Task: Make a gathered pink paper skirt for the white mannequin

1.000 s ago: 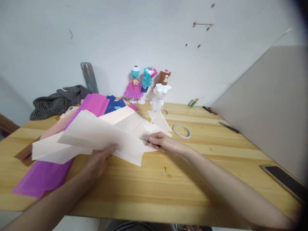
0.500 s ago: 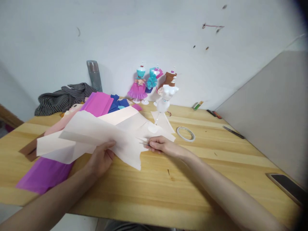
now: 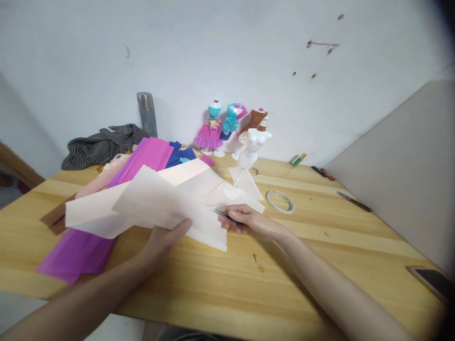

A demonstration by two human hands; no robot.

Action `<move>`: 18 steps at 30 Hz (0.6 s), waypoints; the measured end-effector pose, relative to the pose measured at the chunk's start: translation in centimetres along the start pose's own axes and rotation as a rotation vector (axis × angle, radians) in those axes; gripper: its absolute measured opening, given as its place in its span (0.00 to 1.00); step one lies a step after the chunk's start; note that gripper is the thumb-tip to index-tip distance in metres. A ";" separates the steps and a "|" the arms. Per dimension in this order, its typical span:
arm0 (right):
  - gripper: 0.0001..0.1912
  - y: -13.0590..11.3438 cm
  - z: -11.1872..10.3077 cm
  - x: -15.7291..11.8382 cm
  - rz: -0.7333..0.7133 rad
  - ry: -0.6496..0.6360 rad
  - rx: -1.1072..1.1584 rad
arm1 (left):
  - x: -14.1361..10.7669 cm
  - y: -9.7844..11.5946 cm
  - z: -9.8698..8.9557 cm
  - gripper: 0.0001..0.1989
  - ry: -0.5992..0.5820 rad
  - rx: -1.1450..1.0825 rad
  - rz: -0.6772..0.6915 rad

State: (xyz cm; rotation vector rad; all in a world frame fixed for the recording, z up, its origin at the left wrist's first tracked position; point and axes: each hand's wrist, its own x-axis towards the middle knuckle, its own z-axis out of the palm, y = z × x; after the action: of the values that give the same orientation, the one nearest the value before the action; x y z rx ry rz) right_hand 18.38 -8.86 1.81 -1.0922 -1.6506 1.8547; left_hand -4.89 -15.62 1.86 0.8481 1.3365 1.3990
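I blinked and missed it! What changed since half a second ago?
The left hand shifted right, bringing the white sheet toward the right hand. Nothing was taken up or let go. The right hand kept its thin metal tool, and the tape ring stayed put.

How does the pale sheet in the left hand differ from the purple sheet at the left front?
The pale sheet is whitish, while the purple sheet is strongly coloured. The left hand grips the pale sheet, but the purple sheet lies unheld and partly covered on the tabletop. Both look thin.
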 end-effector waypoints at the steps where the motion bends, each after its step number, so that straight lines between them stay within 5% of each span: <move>1: 0.26 0.0 0.0 0.0 -0.005 -0.011 0.006 | 0.0 0.0 0.0 0.11 0.033 0.048 0.003; 8: 0.26 -0.2 -0.8 -0.2 0.013 0.046 -0.070 | 1.4 -0.5 -0.3 0.09 0.000 0.082 -0.154; 18: 0.22 -0.9 -3.0 -1.0 -0.037 0.263 -0.386 | 4.8 1.9 0.8 0.16 -0.088 -0.039 -0.054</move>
State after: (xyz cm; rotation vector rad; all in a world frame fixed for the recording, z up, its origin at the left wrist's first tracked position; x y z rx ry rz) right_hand 21.16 -7.58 2.98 -1.3813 -1.8944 1.3288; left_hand -5.81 -10.67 3.20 0.8323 1.2528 1.3265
